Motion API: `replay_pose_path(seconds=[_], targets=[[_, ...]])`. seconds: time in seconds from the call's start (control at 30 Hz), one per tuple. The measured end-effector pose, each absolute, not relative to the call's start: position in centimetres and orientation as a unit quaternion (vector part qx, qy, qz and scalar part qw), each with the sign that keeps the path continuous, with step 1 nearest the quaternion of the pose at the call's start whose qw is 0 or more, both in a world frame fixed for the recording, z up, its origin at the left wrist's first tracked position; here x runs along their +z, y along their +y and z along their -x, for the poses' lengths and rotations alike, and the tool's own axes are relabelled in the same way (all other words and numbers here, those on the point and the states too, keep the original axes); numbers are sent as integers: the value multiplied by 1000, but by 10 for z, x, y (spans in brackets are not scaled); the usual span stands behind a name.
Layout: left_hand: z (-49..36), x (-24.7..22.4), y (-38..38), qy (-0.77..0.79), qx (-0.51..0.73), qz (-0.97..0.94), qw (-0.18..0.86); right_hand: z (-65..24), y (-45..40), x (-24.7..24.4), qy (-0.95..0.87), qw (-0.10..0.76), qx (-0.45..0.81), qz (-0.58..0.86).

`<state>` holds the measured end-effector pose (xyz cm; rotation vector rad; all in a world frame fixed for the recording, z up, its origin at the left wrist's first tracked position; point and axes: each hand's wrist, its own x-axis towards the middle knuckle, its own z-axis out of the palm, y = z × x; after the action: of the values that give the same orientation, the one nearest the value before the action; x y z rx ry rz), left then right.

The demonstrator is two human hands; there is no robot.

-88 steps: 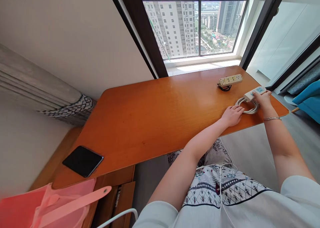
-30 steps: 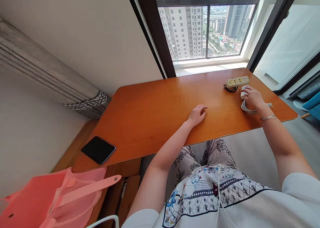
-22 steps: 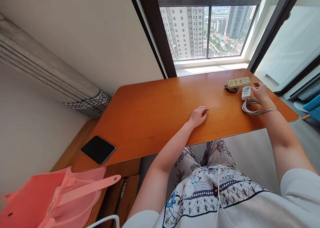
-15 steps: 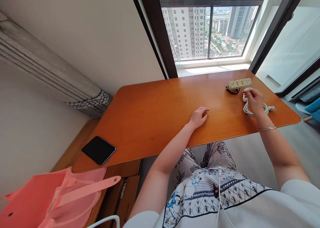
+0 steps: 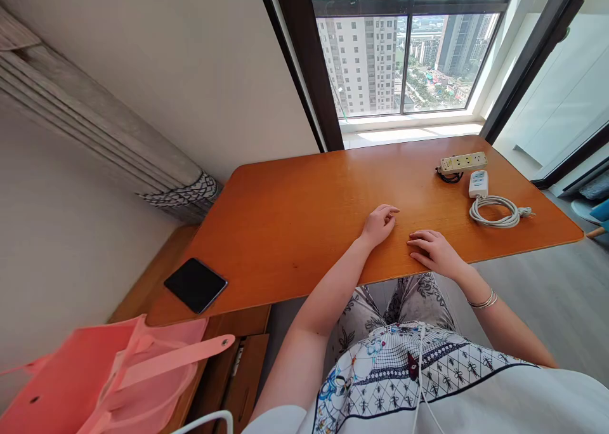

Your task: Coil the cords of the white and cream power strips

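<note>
My left hand [image 5: 379, 224] rests on the wooden table [image 5: 285, 218], fingers loosely bent and holding nothing. To its right, near the front edge, my right hand [image 5: 435, 251] lies open on the tabletop with its fingers stretched to the left. Beyond my right hand, toward the table's right end, sits a small white power strip [image 5: 478, 184]. Its pale cord [image 5: 495, 212] is coiled in front of it, with the plug at the right. Just behind stands a longer cream power strip [image 5: 463, 162] with a bundled black cord [image 5: 449, 176]. Neither hand touches them.
A black tablet [image 5: 195, 285] lies at the table's left front corner. Below it is a pink bag [image 5: 95, 370] with a strap. A window [image 5: 404, 66] is behind the table, and a gathered curtain [image 5: 109, 129] hangs at the left.
My right hand has let go of the white power strip and moved left and toward me, down onto the table near the front edge. My left hand has stayed in place.
</note>
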<state>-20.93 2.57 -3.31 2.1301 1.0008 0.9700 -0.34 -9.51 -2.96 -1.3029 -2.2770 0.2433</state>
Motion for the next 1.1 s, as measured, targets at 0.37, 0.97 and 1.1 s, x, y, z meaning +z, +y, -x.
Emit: replay_pose_path(seconds=[0.37,0.97,1.1], targets=[[211,-33,27,384,357,-803,282,8,-99,-33,-830,262,64,487],[213,-35,27,390,354,-802,280,4,-101,-29,-821,295,65,485],[213,-36,27,391,350,-803,282,-38,-101,-11,-742,333,-41,581]])
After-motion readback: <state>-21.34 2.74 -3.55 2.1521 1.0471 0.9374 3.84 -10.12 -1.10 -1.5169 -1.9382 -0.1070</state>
